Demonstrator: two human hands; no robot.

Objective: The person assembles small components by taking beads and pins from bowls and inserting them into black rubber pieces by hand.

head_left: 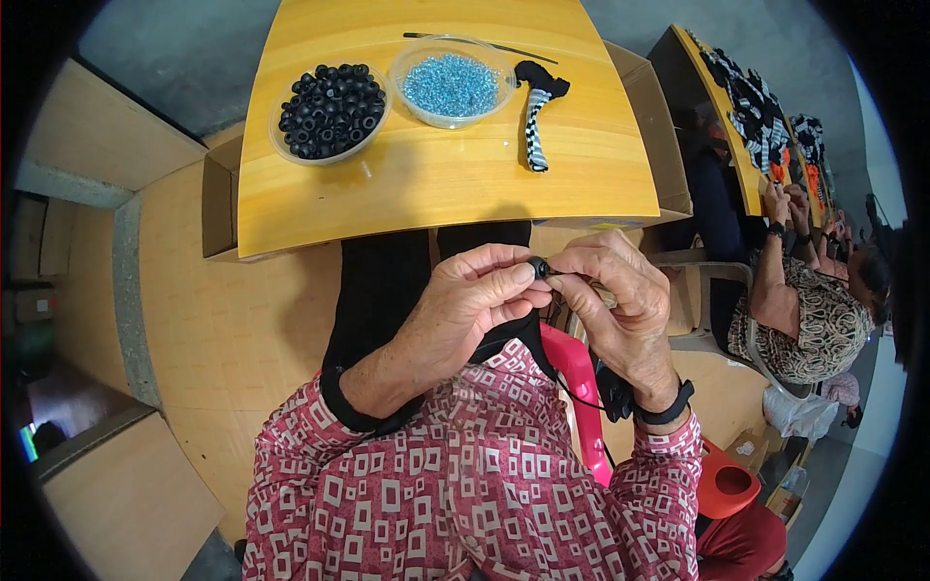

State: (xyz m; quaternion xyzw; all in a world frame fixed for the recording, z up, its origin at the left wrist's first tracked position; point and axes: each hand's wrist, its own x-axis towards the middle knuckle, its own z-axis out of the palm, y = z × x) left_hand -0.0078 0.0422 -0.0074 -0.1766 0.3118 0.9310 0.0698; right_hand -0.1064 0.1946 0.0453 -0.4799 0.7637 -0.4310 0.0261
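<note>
Where the two thumbs meet, a small black bead (539,267) is pinched in front of the chest.
Round, dark and glossy, the bead sits between the fingertips of the left hand (475,300) and the right hand (620,300), both clenched on it, below the near edge of the wooden worktop (436,174); a thin black cord (567,382) hangs down from the hands, past the black wrist band (666,407) on the right wrist. On the worktop, well apart from the hands, stand a clear bowl of black beads (329,108) and, just beside it, a clear bowl of small blue beads (450,85), with a black-and-white striped fabric piece (536,121) to their right. Another person (804,310) sits at the far right.
</note>
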